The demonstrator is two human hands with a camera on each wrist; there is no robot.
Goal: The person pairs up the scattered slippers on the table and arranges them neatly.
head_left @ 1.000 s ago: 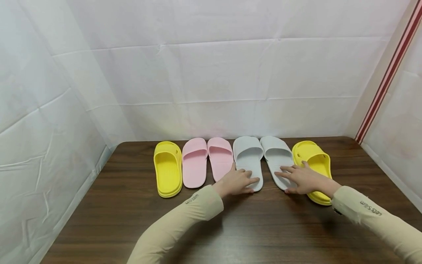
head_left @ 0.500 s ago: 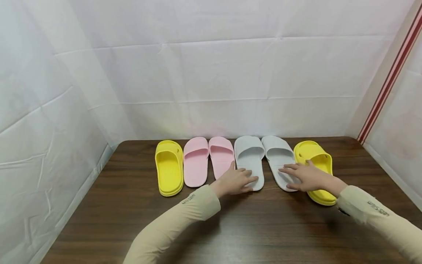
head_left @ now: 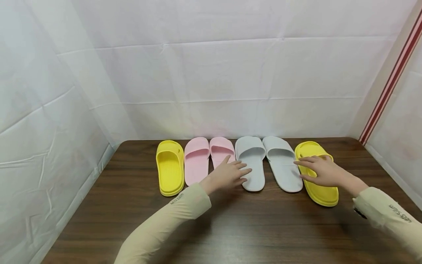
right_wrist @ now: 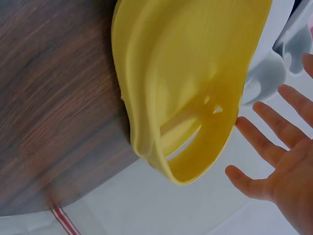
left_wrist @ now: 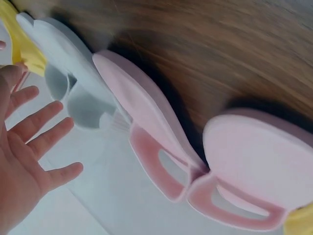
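Observation:
My left hand (head_left: 226,174) is held with fingers spread above the right pink slipper (head_left: 221,149) and the left grey slipper (head_left: 255,168). Nothing is in its grasp in the left wrist view, where the palm (left_wrist: 22,171) shows. Over the right yellow slipper (head_left: 322,194) is my right hand (head_left: 323,171), its fingers extended and holding nothing. That slipper lies slightly turned, its heel toward the right. Between the hands rests the right grey slipper (head_left: 285,172), angled a little away from its mate. Part of the right pink slipper is hidden behind my left hand.
The left pink slipper (head_left: 196,167) and the left yellow slipper (head_left: 170,170) lie at the left end of the row. All stand along the back of a dark wooden table (head_left: 263,227). A white cloth wall (head_left: 211,80) rises behind its edge.
My right hand has moved right, off the right grey slipper to over the yellow one. My left hand has shifted slightly left, away from the left grey slipper. The slippers have stayed put.

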